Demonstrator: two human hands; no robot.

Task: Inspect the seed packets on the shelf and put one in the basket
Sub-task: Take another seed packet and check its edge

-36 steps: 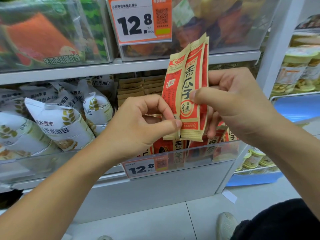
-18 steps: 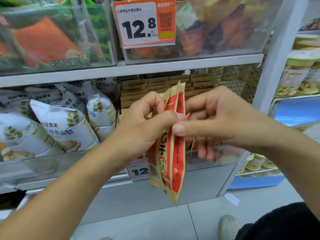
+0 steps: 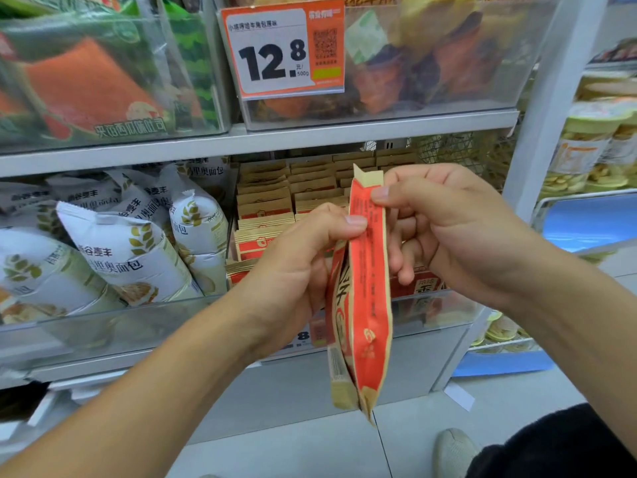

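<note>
Red and tan seed packets (image 3: 368, 288), two of them it looks like, hang upright in front of the shelf (image 3: 262, 141), pinched between both hands. Left hand (image 3: 293, 277) has thumb and curled fingers (image 3: 348, 222) clamped on the left edge about a third of the way down. Right hand (image 3: 444, 232) pinches the top strip with thumb and forefinger, its other fingers curled loosely behind. Back side of the front packet faces the camera, small print too blurred to read. Bottom ends dangle free below the bin front (image 3: 431, 308).

More seed packets sit stacked in the bin (image 3: 272, 208) behind. Bread bags (image 3: 131, 257) in the next bin to the left, price tag (image 3: 282, 50) on the shelf above. No basket in view, so where it is cannot be told.

Risks, as a guess:
- only the upper part is held, lower ends unsupported; when the hands part to separate the two, the rear packet could slip and drop to the floor (image 3: 293, 450)
- both packets could go into the basket stuck together when only one is asked for
- basket out of sight means a blind reach; a packet let go too soon would miss it
- putting the spare back could knock the loose stack in the bin
</note>
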